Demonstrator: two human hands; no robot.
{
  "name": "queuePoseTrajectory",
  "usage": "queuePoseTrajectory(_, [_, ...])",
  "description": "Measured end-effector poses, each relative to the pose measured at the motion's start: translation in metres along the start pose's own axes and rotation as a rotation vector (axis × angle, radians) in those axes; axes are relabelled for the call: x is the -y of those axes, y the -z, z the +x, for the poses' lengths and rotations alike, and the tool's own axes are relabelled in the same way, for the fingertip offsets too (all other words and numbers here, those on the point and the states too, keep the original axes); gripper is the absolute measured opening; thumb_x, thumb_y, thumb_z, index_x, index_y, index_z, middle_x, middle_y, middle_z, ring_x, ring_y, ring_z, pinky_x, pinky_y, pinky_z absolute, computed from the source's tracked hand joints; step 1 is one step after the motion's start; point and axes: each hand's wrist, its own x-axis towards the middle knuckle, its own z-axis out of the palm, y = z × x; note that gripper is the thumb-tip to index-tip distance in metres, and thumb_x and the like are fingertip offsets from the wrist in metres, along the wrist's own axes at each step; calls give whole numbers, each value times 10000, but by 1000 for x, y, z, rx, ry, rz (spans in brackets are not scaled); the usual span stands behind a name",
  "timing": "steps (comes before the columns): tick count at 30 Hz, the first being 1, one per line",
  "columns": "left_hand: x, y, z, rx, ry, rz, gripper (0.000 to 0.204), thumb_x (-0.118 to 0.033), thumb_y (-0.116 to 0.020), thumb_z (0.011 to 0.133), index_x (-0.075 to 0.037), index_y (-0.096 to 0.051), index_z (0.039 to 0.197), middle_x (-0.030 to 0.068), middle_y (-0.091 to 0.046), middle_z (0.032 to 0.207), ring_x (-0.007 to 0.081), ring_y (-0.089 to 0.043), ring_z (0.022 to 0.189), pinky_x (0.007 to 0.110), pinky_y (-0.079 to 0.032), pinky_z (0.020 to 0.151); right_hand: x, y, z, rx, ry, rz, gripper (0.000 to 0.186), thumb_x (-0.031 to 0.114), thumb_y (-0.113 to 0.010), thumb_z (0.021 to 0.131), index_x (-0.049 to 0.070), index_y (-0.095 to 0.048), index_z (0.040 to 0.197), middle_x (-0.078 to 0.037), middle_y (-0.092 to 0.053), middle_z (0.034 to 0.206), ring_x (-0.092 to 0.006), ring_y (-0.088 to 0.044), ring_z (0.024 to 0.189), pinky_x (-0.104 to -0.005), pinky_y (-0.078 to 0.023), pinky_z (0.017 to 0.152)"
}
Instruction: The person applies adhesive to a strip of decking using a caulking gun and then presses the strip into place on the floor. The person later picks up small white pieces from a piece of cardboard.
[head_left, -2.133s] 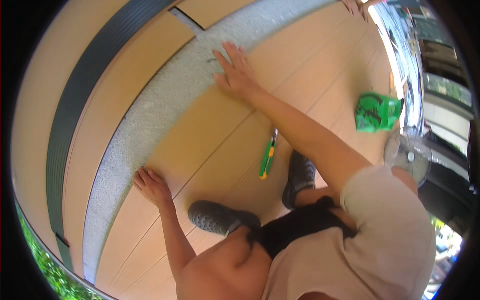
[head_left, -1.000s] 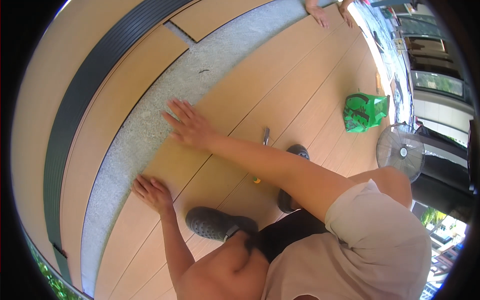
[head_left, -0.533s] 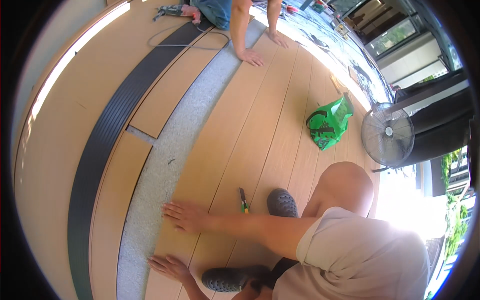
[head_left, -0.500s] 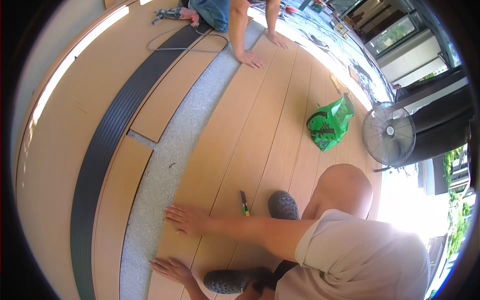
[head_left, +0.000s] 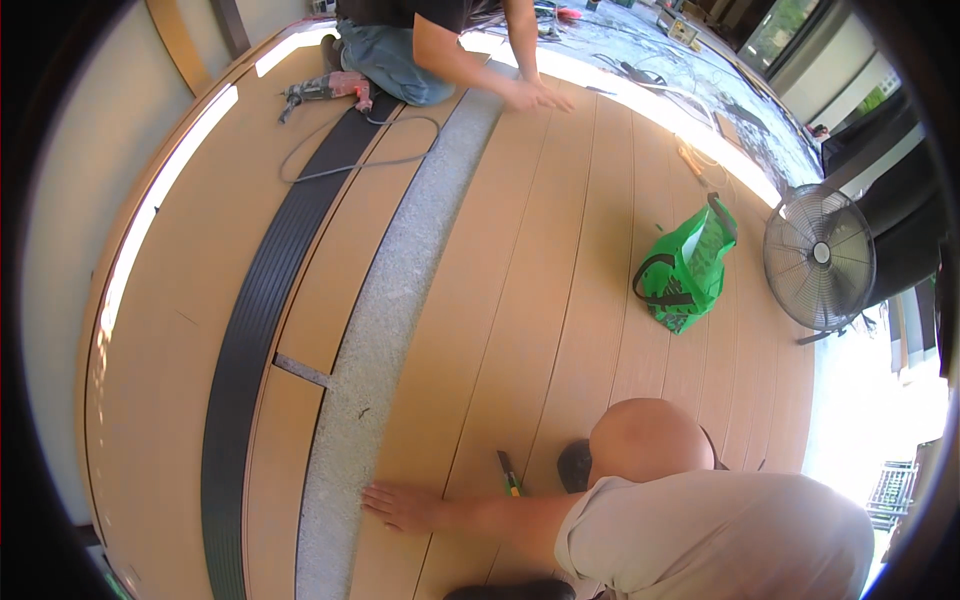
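Note:
My right hand (head_left: 405, 505) lies flat, fingers apart, on the edge of a wood-coloured plank (head_left: 450, 360), beside a long gap of bare grey speckled floor (head_left: 395, 260). A green-and-yellow utility knife (head_left: 508, 468) rests on the boards just beyond my forearm. My bent knee (head_left: 650, 440) and part of a dark clog (head_left: 505, 590) show at the bottom; my left hand is out of view. Left of the gap, narrower boards (head_left: 355, 230) run alongside a dark grooved strip (head_left: 260, 310).
At the top a co-worker (head_left: 400, 60) kneels, both hands low over the planks, beside a red-and-grey power tool (head_left: 330, 90) with a looped cable. A green bag (head_left: 685, 270), tan cord (head_left: 690, 155) and standing fan (head_left: 820, 270) are at the right, a wall (head_left: 130, 140) at left.
The view has swung up toward the co-worker, so my left hand has dropped out of the picture. The co-worker's two hands have come closer together. My right hand stays on the plank edge.

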Motion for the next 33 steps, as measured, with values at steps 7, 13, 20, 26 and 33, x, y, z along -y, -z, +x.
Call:
queuePoseTrajectory(7, [0,32,-36,164,132,-51,510,-336,-535,1050,-9,-536,1442,301,-381,1545,482,-424,1378,547,-401,1133,5,11,2,36,10,-12,669,346,-516,974,-38,-399,1509,-181,-384,1589,-315,-252,1531,-493,-108,1293])
queuePoseTrajectory(13, [13,31,-24,229,125,-109,498,-324,-543,1046,-4,-549,1427,301,-417,1518,480,-445,1361,542,-411,1124,-7,14,-6,-12,17,-31,678,326,-544,956,-49,-397,1501,-199,-387,1582,-327,-291,1514,-492,-174,1277])
queuePoseTrajectory(20, [117,10,-7,253,92,-233,484,-311,-554,1041,2,-563,1409,301,-459,1486,476,-468,1341,537,-422,1114,5,19,-7,54,40,-76,656,326,-532,972,-45,-405,1498,-211,-401,1574,-345,-299,1507,-495,-168,1274])
queuePoseTrajectory(26, [196,-27,61,36,-79,-240,457,-301,-576,1028,16,-595,1357,282,-531,1422,464,-501,1309,533,-439,1096,17,16,2,41,42,-77,599,309,-554,971,-15,-451,1464,-199,-451,1518,-359,-336,1476,-502,-199,1260])
queuePoseTrajectory(33, [232,-21,164,-379,-371,-154,542,-379,-444,1072,-34,-473,1488,259,-447,1521,472,-462,1346,582,-431,1093,26,4,-11,22,7,-350,595,314,-544,983,12,-442,1485,-177,-404,1566,-347,-298,1503,-476,-205,1262])
